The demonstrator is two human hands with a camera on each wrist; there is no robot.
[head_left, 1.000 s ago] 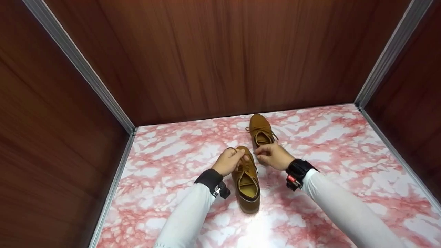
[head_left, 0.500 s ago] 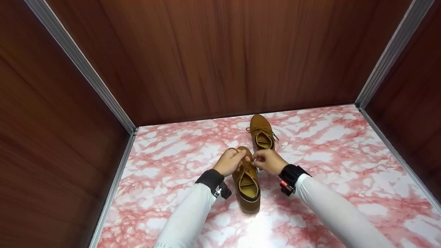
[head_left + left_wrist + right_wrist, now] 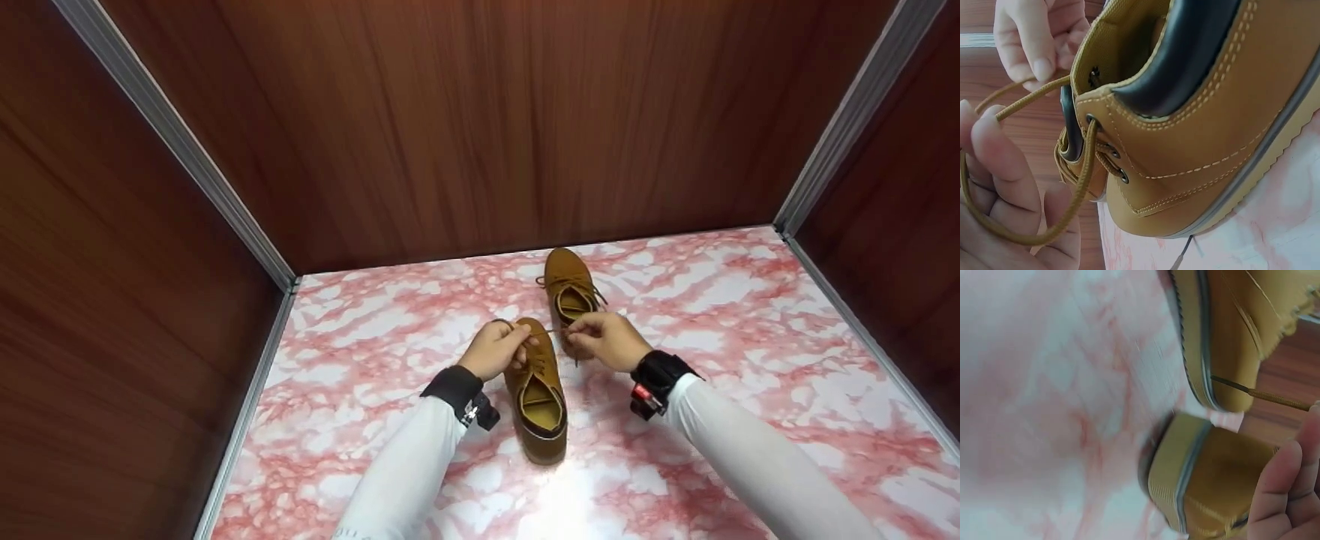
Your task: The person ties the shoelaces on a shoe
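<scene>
Over the toe of the nearer tan lace-up shoe (image 3: 546,448), my left hand (image 3: 496,351) pinches its shoelace (image 3: 1067,216), which bows out in a loop from the top eyelet in the left wrist view. My right hand (image 3: 609,343), to the right of that shoe, pinches another stretch of lace between thumb and forefinger. A thin strand spans the gap between both hands in the head view. In the right wrist view a tipped lace end (image 3: 1241,387) sticks out past the right fingertips. The nearer shoe stands upright, toe pointing away.
A matching shoe (image 3: 564,264), its lace tied in a bow, stands just beyond, toe near the back wall (image 3: 450,135). The floor (image 3: 360,375) is pink and white marbled. Brown wood-grain panels with grey metal edges (image 3: 247,390) close in both sides.
My right hand came in to the shoe's lace, then drew back to the right with lace pinched in it. The left hand stays nearly in place. Both shoes have not moved.
</scene>
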